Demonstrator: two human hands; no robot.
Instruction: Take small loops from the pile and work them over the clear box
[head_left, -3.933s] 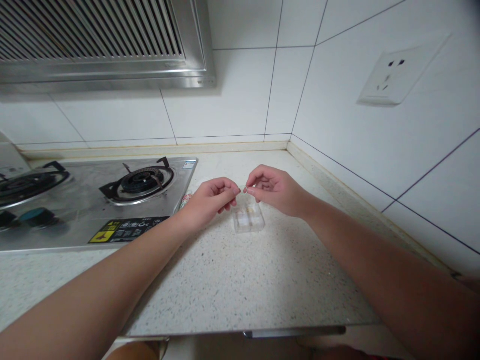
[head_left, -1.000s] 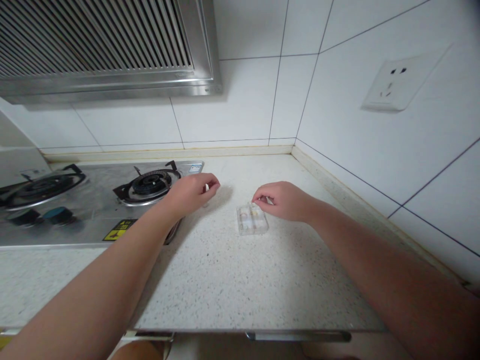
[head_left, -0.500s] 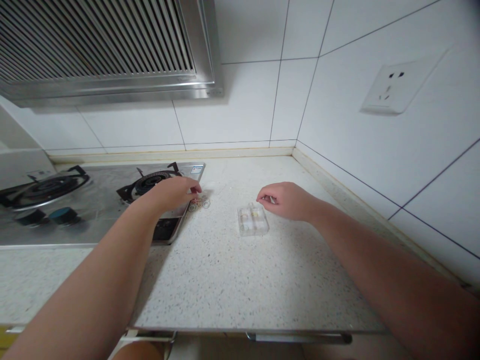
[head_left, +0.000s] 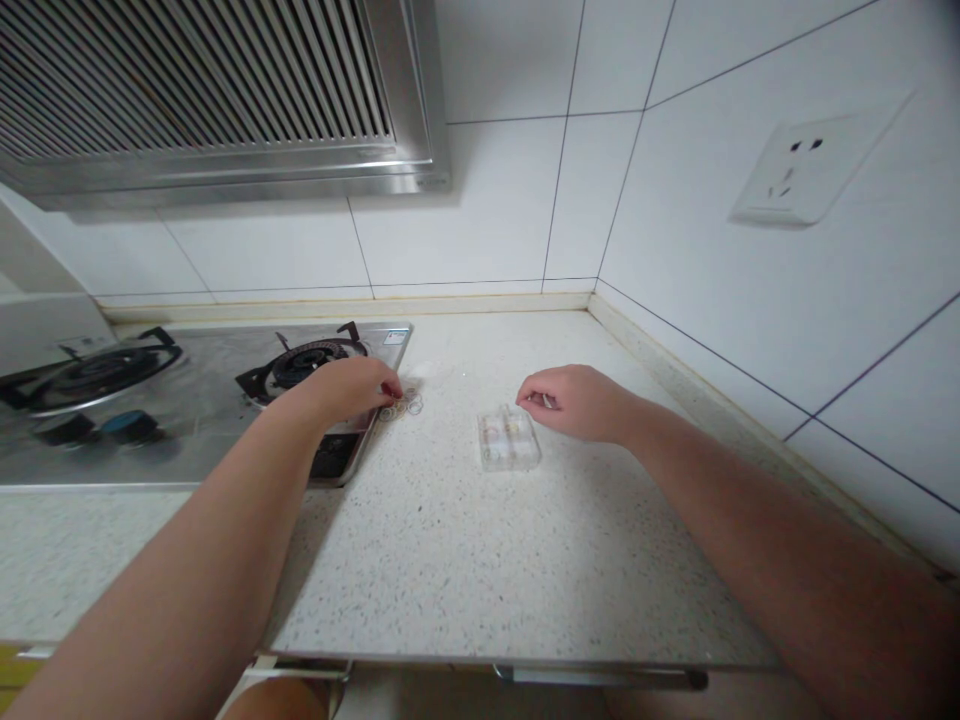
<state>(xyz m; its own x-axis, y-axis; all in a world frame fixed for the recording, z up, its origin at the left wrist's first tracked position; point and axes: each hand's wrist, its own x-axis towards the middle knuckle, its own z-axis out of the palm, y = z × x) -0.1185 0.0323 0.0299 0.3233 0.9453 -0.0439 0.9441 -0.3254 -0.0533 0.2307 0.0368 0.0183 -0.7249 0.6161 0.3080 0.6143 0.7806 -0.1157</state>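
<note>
My left hand (head_left: 360,385) reaches over the right edge of the cooktop, its fingertips pinched together at a small pile of thin rings (head_left: 405,404) on the counter. Whether a ring is between those fingertips is hidden. Just right of the middle lies a clear plastic compartment box (head_left: 510,455) with a few small coloured items inside; a small clear flap seems raised at its back edge. My right hand (head_left: 566,400) is closed in a pinch beside the box's back right corner, close to that flap. What it grips, if anything, is too small to make out.
A steel gas cooktop (head_left: 202,440) with two burners and knobs fills the left. Above it hangs a range hood (head_left: 225,185). Tiled walls meet in a corner behind the speckled counter (head_left: 450,570), with a socket (head_left: 795,170) on the right wall.
My left fingers have lowered slightly onto the rings and closed from a small gap into a pinch. My right hand stays by the box. The view has shifted slightly.
</note>
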